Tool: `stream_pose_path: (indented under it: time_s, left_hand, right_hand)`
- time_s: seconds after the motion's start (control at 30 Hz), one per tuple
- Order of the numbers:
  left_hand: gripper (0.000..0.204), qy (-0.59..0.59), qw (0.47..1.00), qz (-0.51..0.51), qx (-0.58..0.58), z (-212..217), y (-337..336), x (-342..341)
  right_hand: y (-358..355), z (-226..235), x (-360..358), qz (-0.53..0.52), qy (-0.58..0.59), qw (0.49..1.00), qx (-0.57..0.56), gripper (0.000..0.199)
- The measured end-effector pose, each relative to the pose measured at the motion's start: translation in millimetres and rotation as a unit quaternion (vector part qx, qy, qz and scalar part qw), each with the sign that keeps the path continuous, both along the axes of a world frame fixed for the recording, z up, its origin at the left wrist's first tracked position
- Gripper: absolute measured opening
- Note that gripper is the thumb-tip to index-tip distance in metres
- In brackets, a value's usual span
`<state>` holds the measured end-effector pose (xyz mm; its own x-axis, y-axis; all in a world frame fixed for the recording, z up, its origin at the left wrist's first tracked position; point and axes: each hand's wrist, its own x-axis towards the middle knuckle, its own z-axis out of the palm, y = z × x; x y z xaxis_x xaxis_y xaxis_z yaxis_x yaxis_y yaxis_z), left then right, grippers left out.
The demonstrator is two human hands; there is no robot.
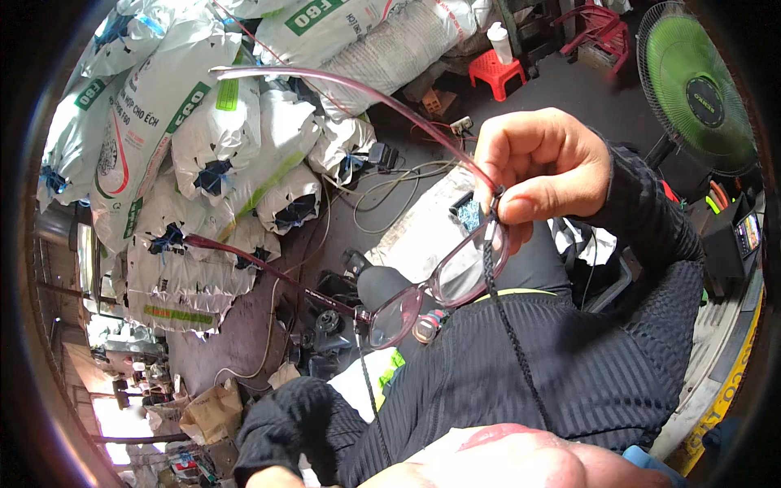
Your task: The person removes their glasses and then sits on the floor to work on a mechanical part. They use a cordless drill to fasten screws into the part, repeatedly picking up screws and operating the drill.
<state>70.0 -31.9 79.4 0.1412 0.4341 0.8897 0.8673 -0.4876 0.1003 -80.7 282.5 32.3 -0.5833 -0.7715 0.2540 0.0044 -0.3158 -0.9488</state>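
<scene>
We pinch the pink glasses [439,285] at one hinge with our right hand [541,167], fingers closed tight up near our face; their dangling black cord [508,325] could snag and twist the frame.

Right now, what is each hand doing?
Left hand: not in view; only a dark sleeve shows.
Right hand: closed, pinching the pink glasses at the hinge with the black cord.

Storeroom, stacked feed sacks [203,122], fan [698,89]
</scene>
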Motion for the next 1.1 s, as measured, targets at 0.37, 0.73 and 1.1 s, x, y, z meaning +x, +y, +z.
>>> stream_pose_path:
  time_s: [0.37, 0.73, 1.1]
  left_hand:
    - [0.01, -0.281, 0.942, 0.023, 0.184, -1.6, -53.6, 31.0]
    - [0.026, -0.617, 0.758, 0.02, 0.211, -138.6, -72.2, 1.3]
    - [0.018, -0.673, 0.734, 0.085, -0.012, -129.4, -24.1, -15.6]
  right_hand:
    - [9.5, 4.6, -2.1, -0.001, -0.006, 1.0, -0.021, 0.017]
    - [-19.6, -18.9, -14.6, 0.017, -0.014, 1.0, 0.02, 0.03]
    - [-84.3, -23.1, -13.3, 0.263, -0.006, 0.962, 0.076, 0.02]
